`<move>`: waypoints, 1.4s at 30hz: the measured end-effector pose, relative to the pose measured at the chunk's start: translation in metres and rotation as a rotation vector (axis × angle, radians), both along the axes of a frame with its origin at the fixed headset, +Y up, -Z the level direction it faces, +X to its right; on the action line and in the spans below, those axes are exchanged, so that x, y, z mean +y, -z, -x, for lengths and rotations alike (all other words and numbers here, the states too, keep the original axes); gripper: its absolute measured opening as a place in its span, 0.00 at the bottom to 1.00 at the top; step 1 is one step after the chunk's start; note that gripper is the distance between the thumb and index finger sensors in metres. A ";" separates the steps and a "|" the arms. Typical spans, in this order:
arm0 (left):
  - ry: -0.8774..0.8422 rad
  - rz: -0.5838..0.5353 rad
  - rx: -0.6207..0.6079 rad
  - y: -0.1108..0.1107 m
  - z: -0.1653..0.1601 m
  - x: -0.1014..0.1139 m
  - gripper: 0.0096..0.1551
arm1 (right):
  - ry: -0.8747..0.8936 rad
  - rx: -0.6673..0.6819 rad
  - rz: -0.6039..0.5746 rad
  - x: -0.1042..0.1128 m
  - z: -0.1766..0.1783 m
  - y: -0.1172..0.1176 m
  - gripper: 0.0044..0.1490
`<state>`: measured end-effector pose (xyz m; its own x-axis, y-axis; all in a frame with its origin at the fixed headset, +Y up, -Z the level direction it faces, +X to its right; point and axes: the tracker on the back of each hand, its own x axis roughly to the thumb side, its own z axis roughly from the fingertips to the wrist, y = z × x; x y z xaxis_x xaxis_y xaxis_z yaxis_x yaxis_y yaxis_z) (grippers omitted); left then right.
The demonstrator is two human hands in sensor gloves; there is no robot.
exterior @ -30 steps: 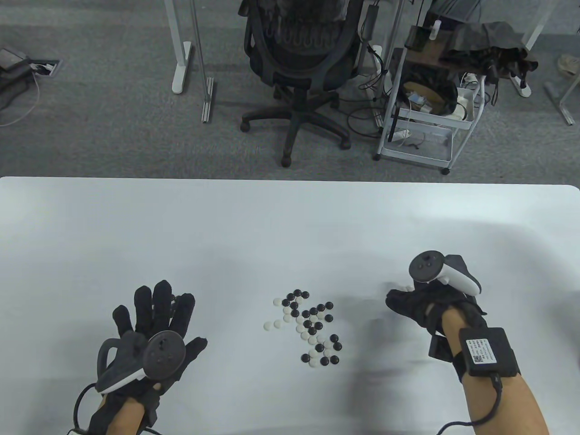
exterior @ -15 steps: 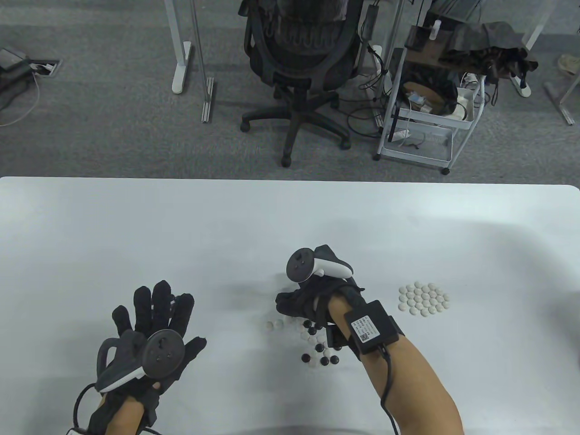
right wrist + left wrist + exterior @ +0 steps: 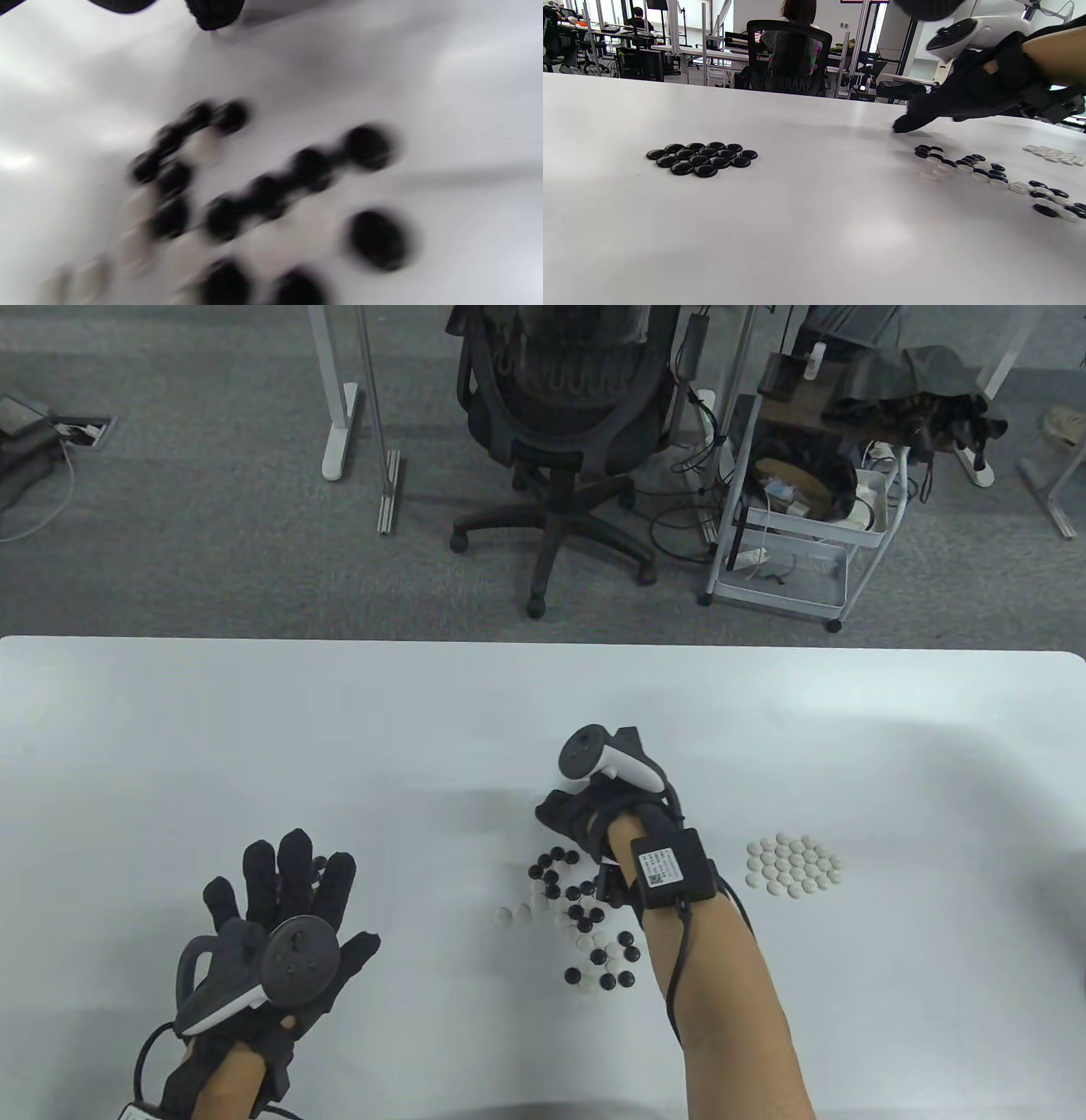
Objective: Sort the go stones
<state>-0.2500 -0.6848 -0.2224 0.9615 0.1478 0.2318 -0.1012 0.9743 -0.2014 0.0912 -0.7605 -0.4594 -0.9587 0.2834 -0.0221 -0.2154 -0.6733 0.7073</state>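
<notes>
White table [image 3: 254, 712], left hand [image 3: 271, 925] flat, fingers spread, right hand [image 3: 585, 814] curled above mixed stones [image 3: 585, 925], grip unclear.

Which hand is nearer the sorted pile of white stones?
Right. The right hand hovers over the mixed pile's far edge, left of the white stones. The left hand rests far across the table, over the black stones.

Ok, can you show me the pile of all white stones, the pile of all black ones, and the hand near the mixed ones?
white pile [image 3: 794, 864], table view, middle stone.
black pile [image 3: 702, 158], left wrist view, middle stone.
right hand [image 3: 585, 819], table view, glove back.
</notes>
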 end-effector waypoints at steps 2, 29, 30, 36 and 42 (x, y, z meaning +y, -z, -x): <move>0.003 0.005 0.005 0.001 0.001 -0.001 0.46 | -0.033 -0.065 0.014 0.004 -0.036 0.005 0.42; 0.027 0.012 -0.002 0.005 -0.002 -0.005 0.46 | -0.070 -0.324 0.082 0.018 -0.196 -0.025 0.44; 0.026 0.012 -0.001 0.005 -0.002 -0.005 0.46 | -0.058 -0.315 0.065 0.022 -0.192 -0.025 0.44; 0.024 0.012 -0.001 0.005 -0.001 -0.005 0.46 | -0.004 -0.042 0.056 0.048 -0.124 -0.031 0.43; 0.023 0.008 -0.003 0.004 -0.001 -0.005 0.46 | 0.094 0.379 0.081 0.046 -0.013 -0.069 0.41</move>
